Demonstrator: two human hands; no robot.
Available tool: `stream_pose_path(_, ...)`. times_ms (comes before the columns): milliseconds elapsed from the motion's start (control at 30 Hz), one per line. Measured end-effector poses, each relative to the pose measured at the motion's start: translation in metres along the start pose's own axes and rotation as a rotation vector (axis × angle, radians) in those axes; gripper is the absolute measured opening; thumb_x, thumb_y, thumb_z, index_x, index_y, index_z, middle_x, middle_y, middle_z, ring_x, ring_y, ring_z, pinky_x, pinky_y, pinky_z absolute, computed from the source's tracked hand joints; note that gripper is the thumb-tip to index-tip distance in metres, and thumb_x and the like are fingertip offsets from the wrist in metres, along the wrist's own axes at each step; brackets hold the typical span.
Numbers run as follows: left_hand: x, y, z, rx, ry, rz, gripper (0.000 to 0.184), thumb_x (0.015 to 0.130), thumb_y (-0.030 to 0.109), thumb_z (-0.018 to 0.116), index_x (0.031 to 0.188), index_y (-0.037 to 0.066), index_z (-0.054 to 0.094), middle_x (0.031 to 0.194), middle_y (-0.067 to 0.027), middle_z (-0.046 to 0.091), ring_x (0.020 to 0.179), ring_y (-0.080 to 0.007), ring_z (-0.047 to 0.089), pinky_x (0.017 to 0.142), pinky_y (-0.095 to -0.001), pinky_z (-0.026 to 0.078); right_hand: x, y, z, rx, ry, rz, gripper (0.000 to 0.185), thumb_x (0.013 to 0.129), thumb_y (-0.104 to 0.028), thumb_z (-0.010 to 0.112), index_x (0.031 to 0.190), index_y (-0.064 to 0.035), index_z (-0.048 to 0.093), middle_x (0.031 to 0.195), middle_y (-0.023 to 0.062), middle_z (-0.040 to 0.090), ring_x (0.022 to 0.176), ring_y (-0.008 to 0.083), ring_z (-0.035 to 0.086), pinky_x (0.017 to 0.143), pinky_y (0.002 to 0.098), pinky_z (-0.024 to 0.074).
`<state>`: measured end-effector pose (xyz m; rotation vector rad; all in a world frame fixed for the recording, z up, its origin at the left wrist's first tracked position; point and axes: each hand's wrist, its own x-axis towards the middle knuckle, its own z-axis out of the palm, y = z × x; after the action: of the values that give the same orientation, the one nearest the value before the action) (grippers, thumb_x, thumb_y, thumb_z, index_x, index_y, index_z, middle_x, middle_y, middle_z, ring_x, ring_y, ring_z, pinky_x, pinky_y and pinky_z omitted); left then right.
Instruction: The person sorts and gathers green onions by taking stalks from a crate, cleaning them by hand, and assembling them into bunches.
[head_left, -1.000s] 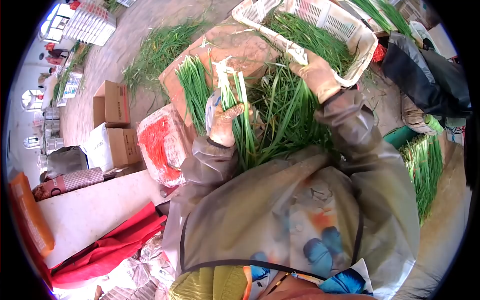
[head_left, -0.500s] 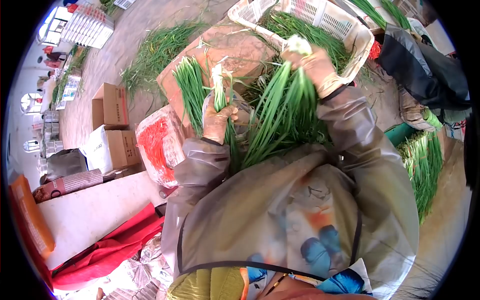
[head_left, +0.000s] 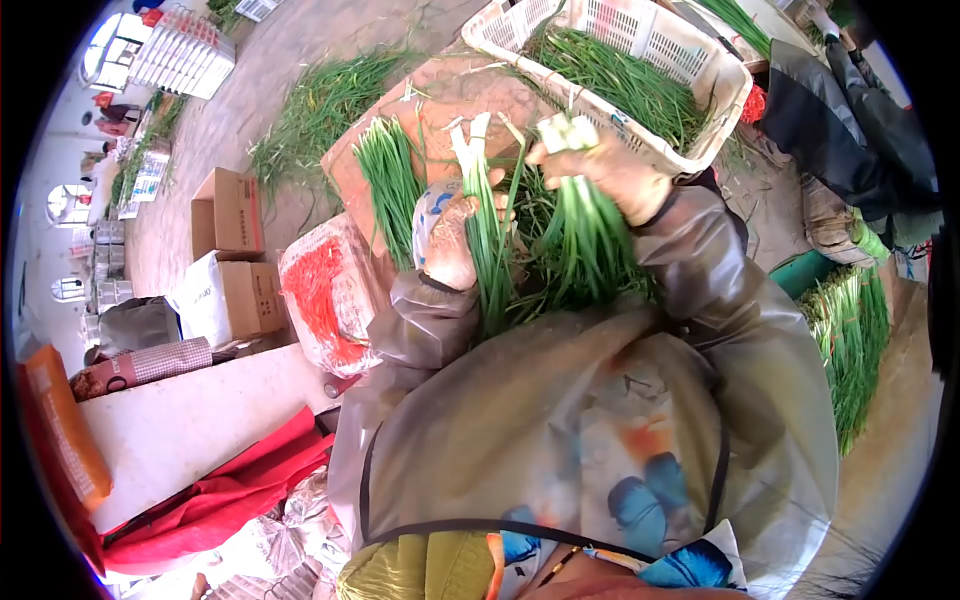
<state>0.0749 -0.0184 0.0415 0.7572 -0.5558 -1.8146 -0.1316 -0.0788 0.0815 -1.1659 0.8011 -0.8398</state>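
Left side: open cardboard box (head_left: 230,215) sits just beyond a second carton (head_left: 257,300); white bag (head_left: 206,298) rests against the latter. Checked roll (head_left: 150,366) lies along the upper edge of a white panel (head_left: 210,410), red cloth (head_left: 215,492) along its lower edge. Upper left: stacked pale crates (head_left: 182,55) near a bright window (head_left: 103,55). Right: glossy black sheeting (head_left: 815,125), possibly an apron; view distorted there.
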Motion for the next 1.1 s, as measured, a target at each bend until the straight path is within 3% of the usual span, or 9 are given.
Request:
stream_pose_path(100,-0.003,-0.010,0.009,0.051,0.075,-0.006,0.029,0.080,0.011,0.054,0.106,0.000,0.049,0.087,-0.0115,0.060,0.073,-0.0223,0.060,0.066,-0.0323,0.051,0.016,0.026,0.022,-0.136,0.034,-0.006,0.040,0.074,-0.016,0.068,0.107,0.0023,0.054,0.085,0.0074,0.064,0.071,0.0145,0.059,0.069,0.0266,0.0465)
stream_pose_path(167,-0.004,-0.017,0.011,0.327,0.043,0.055,0.033,0.086,0.012,0.053,0.117,0.005,0.046,0.091,-0.0110,0.061,0.076,-0.0213,0.061,0.063,-0.0302,0.051,0.018,0.022,0.028,-0.288,0.006,0.011,0.046,0.072,-0.011,0.069,0.113,0.0000,0.051,0.091,0.0080,0.063,0.078,0.0156,0.058,0.071,0.0278,0.0466)
stream_pose_path(233,-0.006,-0.018,0.008,0.259,0.061,0.036,0.031,0.087,0.014,0.052,0.116,0.004,0.047,0.092,-0.0108,0.061,0.076,-0.0209,0.061,0.064,-0.0302,0.051,0.014,0.009,0.029,-0.148,-0.064,0.001,0.029,0.074,-0.012,0.070,0.097,0.0026,0.058,0.083,0.0059,0.062,0.072,0.0119,0.056,0.067,0.0267,0.0464)
stream_pose_path(567,-0.008,-0.017,-0.010,0.046,0.074,-0.047,0.041,0.087,0.032,0.051,0.114,0.001,0.051,0.082,-0.0074,0.060,0.072,-0.0168,0.057,0.067,-0.0283,0.046,0.005,0.018,0.006,0.210,-0.227,0.044,0.018,0.073,-0.006,0.064,0.089,0.0009,0.060,0.080,0.0064,0.061,0.068,0.0138,0.056,0.065,0.0249,0.0457)
stream_pose_path(633,-0.009,-0.014,-0.016,0.129,0.114,-0.017,0.039,0.087,0.029,0.051,0.114,0.000,0.049,0.080,-0.0069,0.059,0.071,-0.0175,0.057,0.066,-0.0282,0.047,0.014,0.032,-0.005,-0.005,-0.140,0.056,0.026,0.074,-0.017,0.065,0.093,-0.0002,0.060,0.081,0.0059,0.063,0.070,0.0141,0.058,0.066,0.0268,0.0466)
stream_pose_path(700,-0.010,-0.016,-0.016,0.124,0.110,-0.005,0.039,0.087,0.028,0.051,0.115,0.001,0.049,0.080,-0.0067,0.059,0.071,-0.0169,0.057,0.066,-0.0277,0.046,0.020,0.034,-0.006,-0.697,0.244,0.027,0.031,0.075,-0.019,0.065,0.101,-0.0026,0.060,0.085,0.0059,0.063,0.075,0.0145,0.059,0.070,0.0279,0.0463)
stream_pose_path(733,-0.009,-0.017,-0.015,0.123,0.098,0.005,0.038,0.087,0.027,0.051,0.115,0.001,0.049,0.080,-0.0065,0.059,0.070,-0.0163,0.057,0.065,-0.0272,0.046,0.019,0.032,-0.006,-0.769,0.357,-0.023,0.032,0.077,-0.019,0.065,0.105,-0.0047,0.059,0.090,0.0060,0.064,0.081,0.0143,0.058,0.074,0.0275,0.0452)
stream_pose_path(967,-0.009,-0.026,0.000,0.316,0.129,-0.059,0.025,0.087,0.018,0.054,0.108,0.004,0.052,0.080,-0.0084,0.062,0.065,-0.0162,0.059,0.059,-0.0255,0.048,0.022,0.032,0.023,-0.387,-0.004,0.090,0.035,0.072,-0.018,0.070,0.100,0.0016,0.059,0.089,0.0086,0.064,0.079,0.0146,0.058,0.074,0.0268,0.0450)
stream_pose_path(1100,-0.007,-0.027,-0.008,0.254,0.070,0.047,0.027,0.087,0.019,0.054,0.110,0.005,0.050,0.080,-0.0090,0.062,0.065,-0.0168,0.059,0.059,-0.0257,0.048,0.024,0.038,0.021,-0.322,0.031,0.058,0.035,0.073,-0.015,0.070,0.099,0.0043,0.058,0.088,0.0078,0.063,0.076,0.0145,0.058,0.071,0.0275,0.0456)
